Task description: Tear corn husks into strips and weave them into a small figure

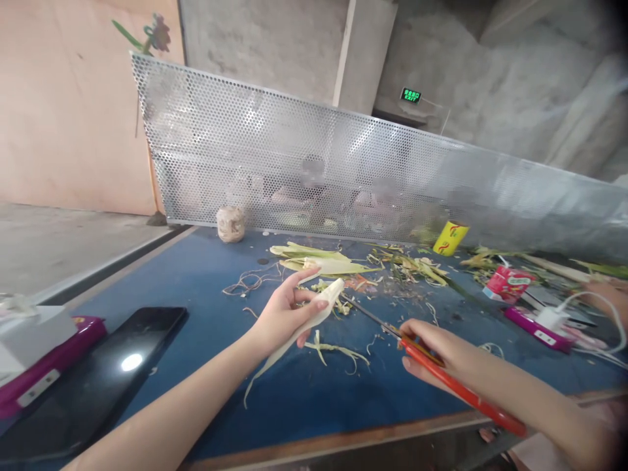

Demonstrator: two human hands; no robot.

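Note:
My left hand (pixel 287 313) is closed on a pale strip of corn husk (pixel 314 317), held above the blue table (pixel 210 275); the strip's thin tail hangs down toward me. My right hand (pixel 436 356) grips red-handled scissors (pixel 441 376). Their dark blades (pixel 366 313) point left toward the husk's upper end and lie just beside it. Trimmed husk shreds (pixel 333 350) lie on the table under both hands.
A pile of green and yellow husks (pixel 324 261) lies further back. A black phone (pixel 112 366) and a magenta box (pixel 49 366) are at left. A yellow can (pixel 450 238), red carton (pixel 507 284), white charger (pixel 552 319) and another person's hand (pixel 606 294) are at right. A perforated metal screen (pixel 343 163) closes the back.

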